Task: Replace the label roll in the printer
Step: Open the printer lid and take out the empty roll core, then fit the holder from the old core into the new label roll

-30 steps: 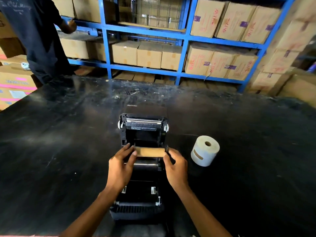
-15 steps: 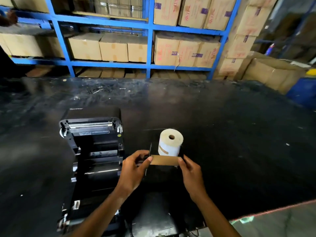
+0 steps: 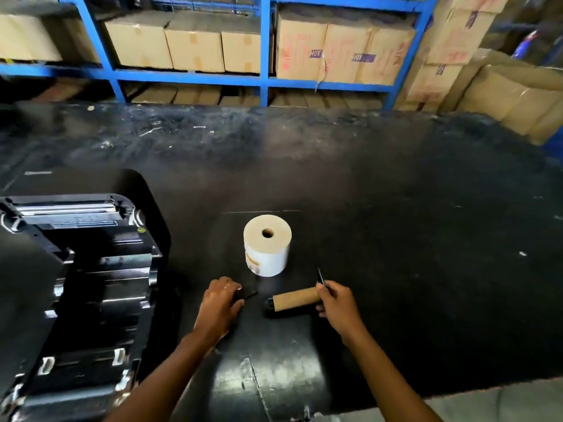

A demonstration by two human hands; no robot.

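A matte black table (image 3: 396, 208), scuffed and flecked with pale marks, fills most of the view. At about 8 o'clock from the centre a black plastic printer (image 3: 82, 269) is seen with its lid thrown back, exposing glossy ribbed inner parts, a metal bar along the top and small white clips on the sides. Its roll bay is seen without a roll.

Near the centre a full label roll (image 3: 267, 243) is stood on end: a squat cream cylinder with a smooth paper face, a small round core hole on top and a brownish patch low on its side. It is touched by neither hand.

At 5 o'clock from the roll a spent core (image 3: 296, 298) is held, a plain brown cardboard tube, lying nearly level, with a black spindle end (image 3: 269, 306) showing at its left. The right hand (image 3: 336, 306) is closed around the tube's right end, fingers curled, and a thin black flange (image 3: 320, 276) juts up from the grip.

The left hand (image 3: 220, 303), at 7 o'clock from the roll, is cupped palm down over a small black piece (image 3: 247, 295), fingers drawn together on it. Whether the piece is lifted or lying on the table cannot be told.

At 12 o'clock blue steel shelves (image 3: 265, 41) are stacked with taped cardboard boxes (image 3: 195, 47).
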